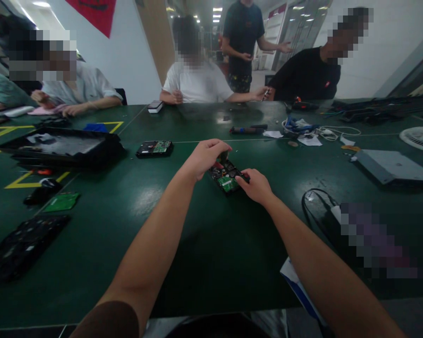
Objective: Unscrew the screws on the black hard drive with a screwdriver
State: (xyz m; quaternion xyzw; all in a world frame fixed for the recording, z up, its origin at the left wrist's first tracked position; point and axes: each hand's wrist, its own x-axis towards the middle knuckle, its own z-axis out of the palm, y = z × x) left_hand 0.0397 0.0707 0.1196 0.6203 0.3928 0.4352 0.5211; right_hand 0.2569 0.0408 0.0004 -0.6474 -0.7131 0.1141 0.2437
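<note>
An opened black electronic device (228, 182) with a green circuit board and dark fittings inside lies at an angle on the dark green table. My right hand (255, 185) grips its right edge, with the thumb on top near the board. Over the far left end of the device, my left hand (211, 157) is bent down with its fingers pinched together. A small dark piece (224, 156) shows at those fingertips, too unclear to name. Part of the device's far end is hidden behind my left hand.
A similar opened device (155, 149) lies to the left, near stacked black trays (66, 145). A green circuit board (61, 202) and a black panel (24, 246) are nearer left. Right are a grey metal box (396, 166) and tangled cables (303, 126). Several people are across the table.
</note>
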